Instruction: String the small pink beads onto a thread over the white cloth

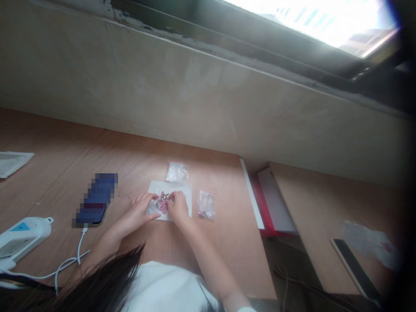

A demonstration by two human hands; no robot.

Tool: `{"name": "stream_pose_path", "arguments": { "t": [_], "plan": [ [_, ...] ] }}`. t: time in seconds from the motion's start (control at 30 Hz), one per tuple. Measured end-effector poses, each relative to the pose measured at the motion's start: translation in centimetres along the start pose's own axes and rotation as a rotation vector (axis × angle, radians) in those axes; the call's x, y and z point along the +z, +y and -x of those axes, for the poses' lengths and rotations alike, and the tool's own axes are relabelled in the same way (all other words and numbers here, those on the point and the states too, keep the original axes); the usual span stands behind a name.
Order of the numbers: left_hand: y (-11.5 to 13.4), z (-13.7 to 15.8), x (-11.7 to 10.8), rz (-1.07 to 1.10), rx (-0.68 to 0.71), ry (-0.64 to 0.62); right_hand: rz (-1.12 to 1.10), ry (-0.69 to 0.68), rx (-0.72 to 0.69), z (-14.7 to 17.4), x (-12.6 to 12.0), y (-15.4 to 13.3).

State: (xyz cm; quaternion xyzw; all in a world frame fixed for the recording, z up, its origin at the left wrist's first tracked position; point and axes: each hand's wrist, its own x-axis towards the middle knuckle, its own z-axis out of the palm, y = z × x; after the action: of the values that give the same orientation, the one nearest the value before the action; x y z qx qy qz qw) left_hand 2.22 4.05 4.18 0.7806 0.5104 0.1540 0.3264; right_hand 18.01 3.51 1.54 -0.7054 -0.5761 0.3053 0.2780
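Observation:
Small pink beads (163, 207), with some darker bits at their upper edge, lie in a cluster over a white sheet (186, 189) on the table. My left hand (143, 209) is curved around a small clear plastic container (152, 207) at the left side of the beads, thumb and fingers on either side of it. At the right edge of the cluster, the thumb and forefinger of my right hand (178, 209) are pinched together. Whatever sits between those fingertips is too small to name.
A clear zip bag (177, 172) lies behind the sheet, and another zip bag (206, 203) with a few pink pieces lies to its right. On the left are a phone (95, 201) on a white cable (79, 253) and a white power strip (26, 236). A gap separates a second table (312, 208).

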Motion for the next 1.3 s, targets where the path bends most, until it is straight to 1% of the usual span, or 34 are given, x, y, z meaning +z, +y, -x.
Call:
{"name": "stream_pose_path", "arguments": {
  "t": [0.3,0.37,0.47,0.5,0.63,0.67,0.83,0.97,1.07,1.17,1.23,1.3],
  "plan": [
    [-0.4,-0.1,0.3,-0.021,0.004,-0.007,-0.043,-0.002,0.017,-0.2,-0.2,0.0],
    [-0.6,-0.2,0.6,-0.022,0.011,0.001,-0.113,-0.036,-0.007,0.2,-0.3,-0.3],
    [-0.7,-0.3,0.9,-0.024,0.004,0.028,-0.235,-0.121,-0.058,0.8,-0.5,-0.7],
    [-0.7,-0.3,0.9,-0.019,0.003,0.037,-0.241,-0.120,-0.057,0.9,-0.5,-0.8],
    [0.3,0.0,0.0,0.043,0.032,0.064,-0.098,0.012,0.029,1.1,-0.6,-0.3],
    [0.8,0.1,-0.4,0.066,0.042,0.071,-0.058,0.024,0.046,1.1,-0.6,-0.1],
    [3.4,0.9,-2.6,0.198,0.056,0.107,0.074,-0.014,0.092,0.8,-0.5,-0.1],
    [4.6,1.3,-3.6,0.265,0.067,0.100,0.099,-0.024,0.151,0.6,-0.4,-0.5],
    [4.9,1.3,-3.9,0.281,0.068,0.098,0.071,-0.022,0.174,0.5,-0.3,-0.4],
    [5.1,1.3,-3.9,0.288,0.044,0.102,-0.005,-0.030,0.198,0.6,-0.5,-0.2],
    [5.0,1.3,-3.7,0.286,0.018,0.104,-0.088,-0.018,0.200,0.7,-1.0,-0.4],
    [4.8,1.2,-3.4,0.275,-0.001,0.110,-0.183,0.021,0.170,1.0,-2.0,-1.1]
  ]
}}
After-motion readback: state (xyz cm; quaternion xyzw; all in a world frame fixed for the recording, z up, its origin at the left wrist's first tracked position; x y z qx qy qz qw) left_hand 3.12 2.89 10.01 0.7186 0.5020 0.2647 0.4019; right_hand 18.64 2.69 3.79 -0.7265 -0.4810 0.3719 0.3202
